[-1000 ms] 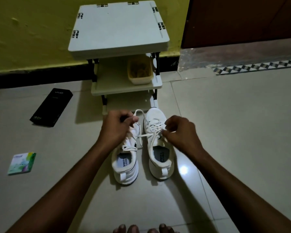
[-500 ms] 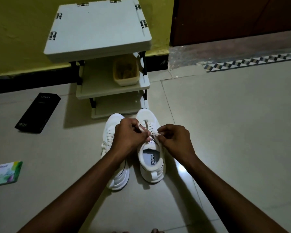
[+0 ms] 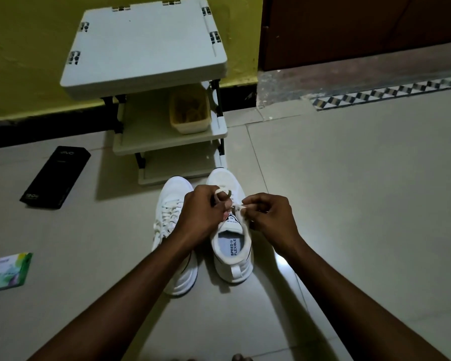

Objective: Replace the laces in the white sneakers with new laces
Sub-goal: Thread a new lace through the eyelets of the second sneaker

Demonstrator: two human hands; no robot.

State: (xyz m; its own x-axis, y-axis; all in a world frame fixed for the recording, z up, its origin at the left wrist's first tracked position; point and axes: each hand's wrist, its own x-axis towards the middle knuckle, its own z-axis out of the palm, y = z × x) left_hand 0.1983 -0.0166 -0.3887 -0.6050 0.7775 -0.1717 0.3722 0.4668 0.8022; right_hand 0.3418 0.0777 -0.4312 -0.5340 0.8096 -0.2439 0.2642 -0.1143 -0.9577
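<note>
On the floor (image 3: 349,204) just in front of the rack (image 3: 143,48), the white sneaker (image 3: 232,248) has its lace (image 3: 241,207) raised, left hand (image 3: 201,212) grip pinching a loop (image 3: 223,191), right hand (image 3: 271,214) grip pinching the other strand; judged best tightened by drawing both evenly outward.

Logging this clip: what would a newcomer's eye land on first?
At centre the left hand and right hand pinch a lace above the right sneaker; the left sneaker lies beside it. Behind stands a white rack with a yellow tub on its middle shelf.
</note>
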